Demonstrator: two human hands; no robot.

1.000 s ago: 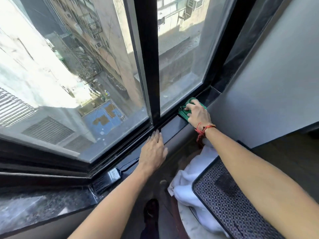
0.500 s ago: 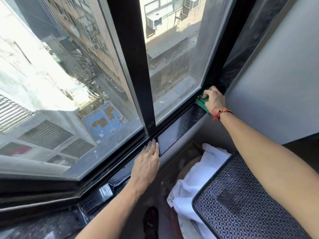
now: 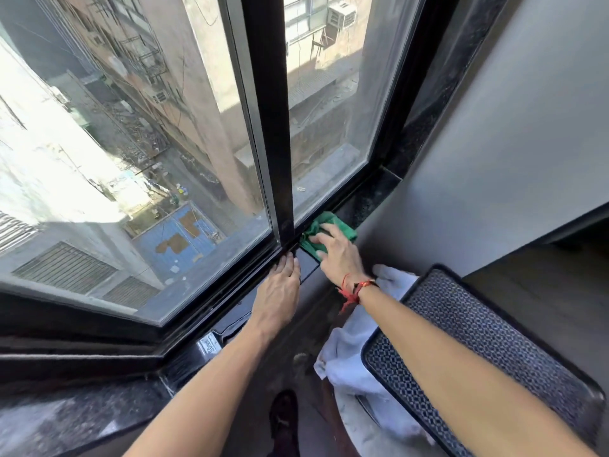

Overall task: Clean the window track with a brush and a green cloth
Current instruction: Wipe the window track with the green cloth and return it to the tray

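Below the tall glass panes in their black frame, the glossy dark window track (image 3: 333,206) carries the crumpled green cloth (image 3: 333,225) under the right hand (image 3: 339,255), fingers spread flat on it, while the left hand (image 3: 276,291) rests open, palm down, just nearer left.

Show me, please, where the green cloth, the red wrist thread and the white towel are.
green cloth (image 3: 342,228): head view, bare upper fold.
red wrist thread (image 3: 351,293): head view, strands at wrist.
white towel (image 3: 342,361): head view, middle fold.
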